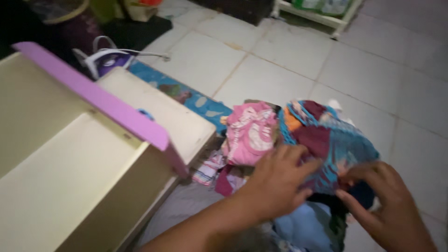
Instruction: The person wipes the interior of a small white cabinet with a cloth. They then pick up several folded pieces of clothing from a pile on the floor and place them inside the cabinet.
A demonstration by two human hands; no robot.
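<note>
A cream drawer unit [70, 177] with a purple front [98, 100] stands open left of a clothes pile on the tiled floor [280, 70]. Right of a pink garment [249, 133], the left hand [275, 182] lies flat, fingers spread, pressing a blue patterned cloth [340, 144]; the right hand [387, 205] pinches its near edge. Smoothing the cloth flat before creasing would likely keep the fold neat.

You are pressing on a folded cloth patterned in turquoise, maroon and orange [333, 140]. Beside it you are seeing a pink garment with pale print [249, 133]. The cream wooden drawer [70, 186] is showing a lilac front edge [100, 100]. Pale grey floor tiles [280, 65].
</note>
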